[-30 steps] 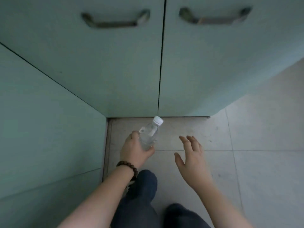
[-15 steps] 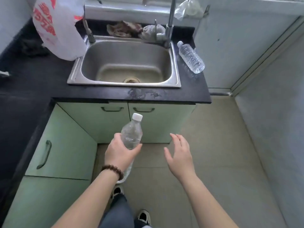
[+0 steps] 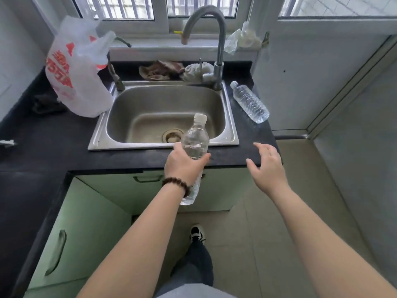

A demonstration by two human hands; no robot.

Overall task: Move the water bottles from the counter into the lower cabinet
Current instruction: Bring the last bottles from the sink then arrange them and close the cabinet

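Fingers of my left hand wrap the waist of a clear water bottle, which I hold nearly upright with its white cap tipped slightly away from me and its base hanging in front of the pale green cabinet doors under the sink. My right hand floats empty just beside it, fingers spread and loosely curled, above the counter's front edge. Both doors look closed, so I judge the free hand is the one to pull a handle before this bottle can go in. Beyond that, the black counter is matte and speckled, framing a brushed steel sink. A second bottle lies on its side on the counter's right strip, touching nothing, ribbed and clear; its long axis runs diagonally, cap toward the faucet, base toward me. It lies ahead and right of my right hand, clearly the nearer one.
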